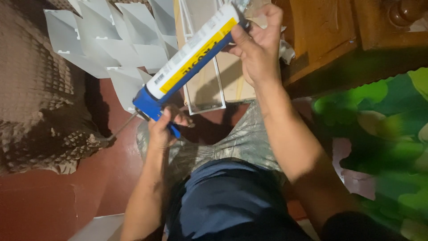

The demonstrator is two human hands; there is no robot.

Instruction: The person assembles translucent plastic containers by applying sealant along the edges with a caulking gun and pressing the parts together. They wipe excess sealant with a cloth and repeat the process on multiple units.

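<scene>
I held a blue caulking gun (154,105) slantwise across the centre of the frame, its white-and-yellow sealant cartridge (192,49) running from lower left up toward the top centre. My left hand (162,131), just below the middle of the frame, was wrapped around the gun's handle and trigger, the grip pressed together on them. My right hand (258,44), at upper centre, was closed on the front end of the cartridge, thumb laid along its side and fingers curled over the tip; the nozzle itself was hidden behind them. The gun's thin metal push rod (122,127) stuck out behind the handle toward the lower left, over the red floor (49,205).

Behind the cartridge, at upper left, white folded panels (111,44) lay fanned over one another. A white wire-like frame (207,96) rested on a flat piece of cardboard (236,80) at top centre, just beyond my right wrist. A brown textured blanket (35,98) filled the left edge of the frame. Wooden furniture (321,40) stood at upper right, and a blurred green patterned cloth (383,134) took up the right side. My lap, in patterned shorts (245,143) and a dark blue shirt (232,201), sat at bottom centre beneath both forearms.
</scene>
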